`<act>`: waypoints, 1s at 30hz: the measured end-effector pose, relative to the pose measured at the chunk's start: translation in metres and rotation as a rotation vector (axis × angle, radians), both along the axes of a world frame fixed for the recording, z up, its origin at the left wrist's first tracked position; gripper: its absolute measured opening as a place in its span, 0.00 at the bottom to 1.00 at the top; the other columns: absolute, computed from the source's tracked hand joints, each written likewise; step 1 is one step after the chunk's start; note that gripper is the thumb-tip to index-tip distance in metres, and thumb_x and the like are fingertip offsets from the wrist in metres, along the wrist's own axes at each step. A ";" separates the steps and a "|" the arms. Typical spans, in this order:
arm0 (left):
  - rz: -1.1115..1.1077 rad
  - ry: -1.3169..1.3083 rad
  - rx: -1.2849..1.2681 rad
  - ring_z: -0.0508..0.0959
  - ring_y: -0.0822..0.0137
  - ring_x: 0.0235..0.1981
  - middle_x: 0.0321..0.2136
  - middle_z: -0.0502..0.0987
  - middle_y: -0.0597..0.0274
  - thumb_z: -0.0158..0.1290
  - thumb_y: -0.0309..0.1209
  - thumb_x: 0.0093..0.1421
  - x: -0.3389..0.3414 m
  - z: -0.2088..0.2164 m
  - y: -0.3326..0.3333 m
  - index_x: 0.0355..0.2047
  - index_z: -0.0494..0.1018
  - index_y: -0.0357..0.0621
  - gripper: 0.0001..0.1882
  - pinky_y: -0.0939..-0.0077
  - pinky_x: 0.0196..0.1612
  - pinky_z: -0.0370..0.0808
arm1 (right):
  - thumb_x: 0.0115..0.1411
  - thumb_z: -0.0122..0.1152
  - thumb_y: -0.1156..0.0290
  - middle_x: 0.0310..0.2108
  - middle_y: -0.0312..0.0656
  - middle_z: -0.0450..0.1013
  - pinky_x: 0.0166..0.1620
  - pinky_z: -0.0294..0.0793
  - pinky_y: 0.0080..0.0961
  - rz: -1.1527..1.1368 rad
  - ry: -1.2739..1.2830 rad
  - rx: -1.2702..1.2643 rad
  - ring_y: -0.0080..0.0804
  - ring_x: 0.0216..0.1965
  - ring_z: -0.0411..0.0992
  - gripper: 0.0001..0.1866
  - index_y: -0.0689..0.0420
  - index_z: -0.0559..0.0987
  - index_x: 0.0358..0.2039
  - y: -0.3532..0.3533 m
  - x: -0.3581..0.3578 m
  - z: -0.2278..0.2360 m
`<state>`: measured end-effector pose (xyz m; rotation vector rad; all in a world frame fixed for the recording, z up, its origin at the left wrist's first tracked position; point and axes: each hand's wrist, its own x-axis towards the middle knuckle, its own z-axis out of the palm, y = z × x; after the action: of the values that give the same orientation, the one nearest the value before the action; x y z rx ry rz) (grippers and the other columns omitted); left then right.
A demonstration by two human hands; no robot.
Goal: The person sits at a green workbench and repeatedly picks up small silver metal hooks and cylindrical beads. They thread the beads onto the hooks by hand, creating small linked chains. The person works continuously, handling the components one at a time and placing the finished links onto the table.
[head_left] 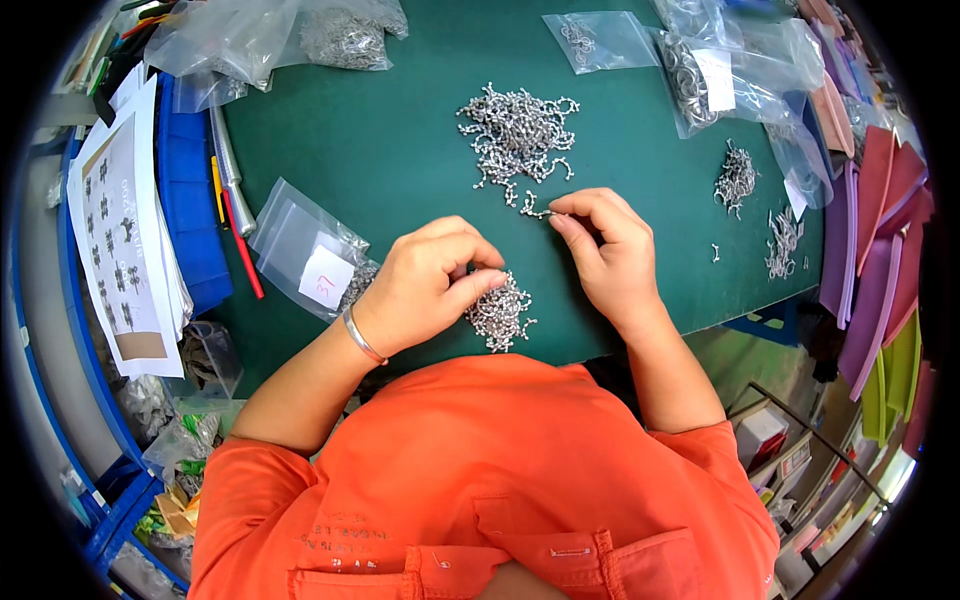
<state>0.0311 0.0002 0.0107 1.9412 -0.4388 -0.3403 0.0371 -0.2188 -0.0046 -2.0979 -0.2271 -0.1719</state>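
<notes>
A large heap of small, silvery, branched metal pieces (517, 130) lies on the green table, with a few strays at its near edge. At that edge my right hand (612, 250) pinches one small silvery metal piece (535, 211) between thumb and forefinger. Closer to my body is a smaller pile of similar metal pieces (500, 318). My left hand (428, 280), a metal bangle on its wrist, is closed just above this pile's upper left side. Its thumb and forefinger meet there; whatever they hold is too small to make out.
Left of my left hand lies a labelled clear bag (310, 250) of metal parts. A red pen (243, 245) and a blue bin (195, 190) are farther left. Clear bags of parts (690, 85) occupy the far right, above two small metal piles (737, 180). Coloured sheets (875, 240) hang beyond.
</notes>
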 end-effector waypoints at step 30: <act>0.120 0.206 -0.384 0.78 0.71 0.39 0.38 0.74 0.60 0.56 0.14 0.58 -0.010 -0.010 -0.009 0.36 0.72 0.32 0.07 0.77 0.44 0.79 | 0.52 0.58 0.85 0.33 0.44 0.76 0.38 0.74 0.38 0.355 -0.142 -0.164 0.46 0.35 0.73 0.09 0.60 0.75 0.34 0.001 0.016 0.019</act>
<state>0.0216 -0.0089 0.0010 1.5329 -0.2309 -0.3462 0.0534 -0.2180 0.0143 -2.1692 -0.7136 -0.0903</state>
